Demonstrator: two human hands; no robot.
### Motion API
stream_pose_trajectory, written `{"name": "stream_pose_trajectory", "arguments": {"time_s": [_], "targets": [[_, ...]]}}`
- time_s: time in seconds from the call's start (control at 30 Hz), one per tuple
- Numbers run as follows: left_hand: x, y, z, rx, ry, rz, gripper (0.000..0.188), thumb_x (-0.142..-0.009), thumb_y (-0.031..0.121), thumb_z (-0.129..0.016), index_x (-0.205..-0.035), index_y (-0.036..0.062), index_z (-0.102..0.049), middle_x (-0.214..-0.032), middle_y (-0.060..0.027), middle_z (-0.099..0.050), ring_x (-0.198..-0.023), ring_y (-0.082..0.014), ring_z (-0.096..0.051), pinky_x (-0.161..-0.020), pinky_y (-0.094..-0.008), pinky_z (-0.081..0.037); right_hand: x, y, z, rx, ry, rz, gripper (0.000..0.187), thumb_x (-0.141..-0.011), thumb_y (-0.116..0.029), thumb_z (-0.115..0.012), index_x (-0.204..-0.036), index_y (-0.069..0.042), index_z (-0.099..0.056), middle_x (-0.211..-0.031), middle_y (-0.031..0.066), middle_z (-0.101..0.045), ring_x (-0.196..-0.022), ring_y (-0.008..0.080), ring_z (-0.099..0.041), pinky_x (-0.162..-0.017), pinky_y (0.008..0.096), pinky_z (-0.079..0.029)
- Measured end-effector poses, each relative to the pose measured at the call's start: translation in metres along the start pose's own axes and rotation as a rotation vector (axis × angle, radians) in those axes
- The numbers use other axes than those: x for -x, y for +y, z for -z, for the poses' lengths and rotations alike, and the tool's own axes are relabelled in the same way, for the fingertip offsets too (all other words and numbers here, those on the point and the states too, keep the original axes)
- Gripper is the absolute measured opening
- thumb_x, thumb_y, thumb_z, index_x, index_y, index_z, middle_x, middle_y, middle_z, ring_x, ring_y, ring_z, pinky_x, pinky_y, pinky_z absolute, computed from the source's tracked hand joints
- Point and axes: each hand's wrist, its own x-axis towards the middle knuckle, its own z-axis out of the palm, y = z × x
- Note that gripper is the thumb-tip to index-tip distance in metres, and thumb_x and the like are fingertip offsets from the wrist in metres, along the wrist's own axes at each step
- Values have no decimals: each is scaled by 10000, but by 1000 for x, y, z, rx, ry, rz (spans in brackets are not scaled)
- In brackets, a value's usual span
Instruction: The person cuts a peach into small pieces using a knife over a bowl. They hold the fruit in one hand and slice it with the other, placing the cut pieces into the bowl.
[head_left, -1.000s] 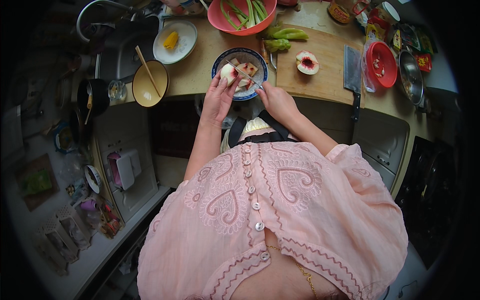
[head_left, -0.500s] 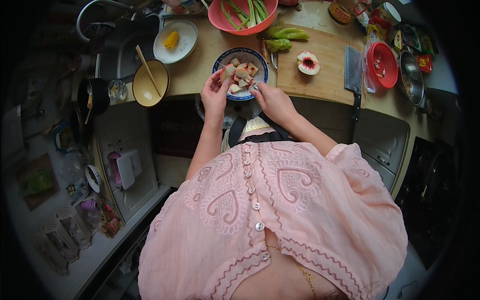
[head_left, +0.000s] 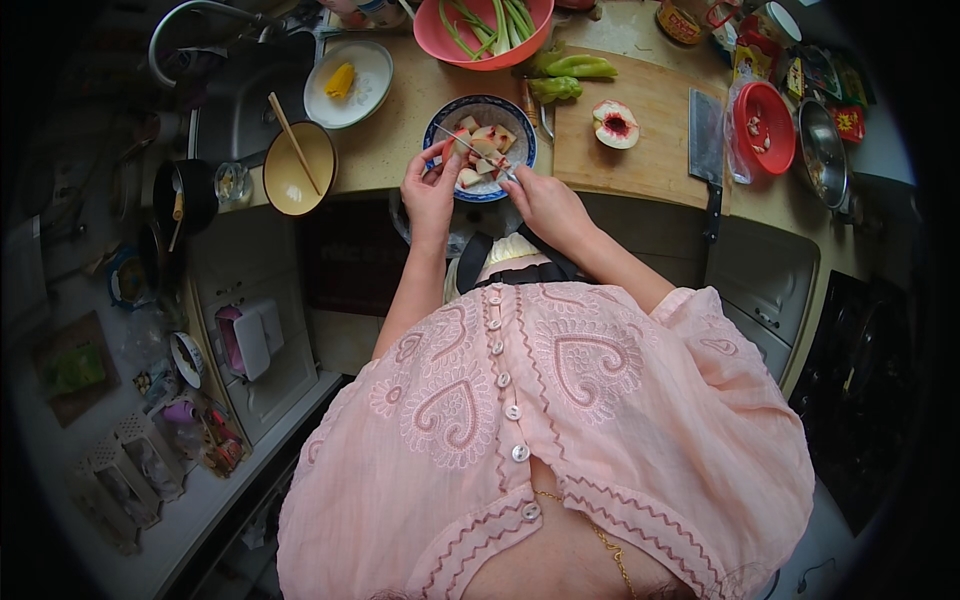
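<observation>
My left hand (head_left: pixel 430 195) is closed on a peach piece (head_left: pixel 460 147) above the near left rim of a blue-and-white bowl (head_left: pixel 531 125). Closed around the handle of a small knife (head_left: pixel 470 141), my right hand (head_left: pixel 552 208) is at the bowl's near right side. The thin blade slants up and left across the peach piece. Several cut peach chunks (head_left: pixel 498 137) lie in the bowl. A halved peach (head_left: pixel 616 125), red around its center, rests cut face up on the wooden cutting board (head_left: pixel 640 165).
A cleaver (head_left: pixel 707 140) lies at the board's right, its handle over the counter edge. Green peppers (head_left: pixel 575 67) lie behind. Left are a yellow bowl (head_left: pixel 285 185) with chopsticks and a white plate (head_left: pixel 375 85). Red baskets (head_left: pixel 785 130) and a pink bowl (head_left: pixel 480 62) stand around.
The knife blade has shifted slightly over the peach piece and shows more clearly now. Both hands stay almost in the same place.
</observation>
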Motion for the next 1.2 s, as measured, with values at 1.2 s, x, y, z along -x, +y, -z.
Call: {"name": "stream_pose_trajectory", "arguments": {"time_s": [1.2], "targets": [[-3, -11, 3, -75, 42, -87, 253, -856, 50, -653, -1084, -26, -577, -964, -106, -646, -848, -142, -649, -728, -237, -539, 1, -7, -2, -110, -35, -22, 303, -950, -241, -480, -861, 49, -471, -723, 293, -574, -742, 472, -561, -653, 510, -432]]}}
